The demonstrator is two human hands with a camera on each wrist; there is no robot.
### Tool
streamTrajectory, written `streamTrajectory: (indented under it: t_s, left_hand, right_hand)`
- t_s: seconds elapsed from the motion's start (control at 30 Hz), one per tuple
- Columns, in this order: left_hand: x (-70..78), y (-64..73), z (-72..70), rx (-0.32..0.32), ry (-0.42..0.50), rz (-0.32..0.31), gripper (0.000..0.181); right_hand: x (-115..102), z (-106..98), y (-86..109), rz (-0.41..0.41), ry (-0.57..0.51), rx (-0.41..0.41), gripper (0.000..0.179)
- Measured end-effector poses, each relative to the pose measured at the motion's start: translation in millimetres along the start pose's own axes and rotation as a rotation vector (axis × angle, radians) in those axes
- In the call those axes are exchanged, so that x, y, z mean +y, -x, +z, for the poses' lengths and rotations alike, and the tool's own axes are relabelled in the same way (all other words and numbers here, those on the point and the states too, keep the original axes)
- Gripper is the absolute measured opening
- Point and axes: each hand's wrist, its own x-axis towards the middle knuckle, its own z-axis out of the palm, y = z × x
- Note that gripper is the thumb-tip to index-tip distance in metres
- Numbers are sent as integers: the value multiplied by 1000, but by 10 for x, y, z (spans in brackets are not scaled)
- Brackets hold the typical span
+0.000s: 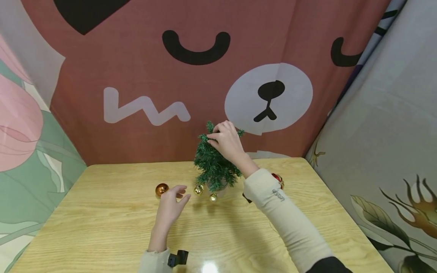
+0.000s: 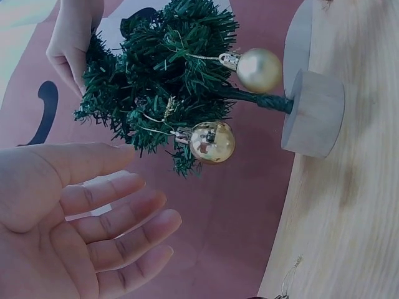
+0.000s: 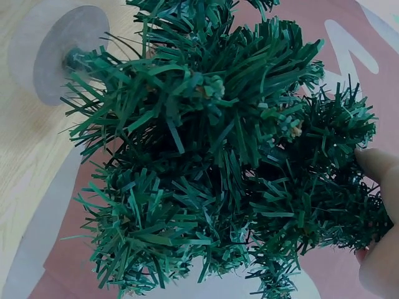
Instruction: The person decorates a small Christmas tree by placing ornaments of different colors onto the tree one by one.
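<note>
A small green artificial Christmas tree (image 1: 212, 165) stands on a round pale base (image 2: 317, 115). Two gold baubles hang from its lower branches: a shiny one (image 2: 213, 142) and a matte one (image 2: 259, 70). At the treetop, my right hand (image 1: 227, 142) holds the upper branches between thumb and fingers; the right wrist view shows green needles between the fingers (image 3: 380, 171). My left hand (image 1: 168, 208) is held low in front of the tree, to its left, palm facing it and fingers relaxed. Nothing is in that hand. The shiny bauble is nearest to it.
On the wooden table (image 1: 112, 216), a copper-coloured bauble (image 1: 162, 189) lies behind the left hand. A red ornament (image 1: 278, 179) is partly hidden behind the right sleeve. Printed curtains (image 1: 146, 140) hang behind the table and along both sides.
</note>
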Motion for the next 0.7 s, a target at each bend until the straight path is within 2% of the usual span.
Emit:
streamTrajectory:
  t_s: [0.7]
  left_hand:
    - [-192,-93,-91,41,-7,-52,27]
  right_hand:
    - [14,42,18,16,-51,18,15]
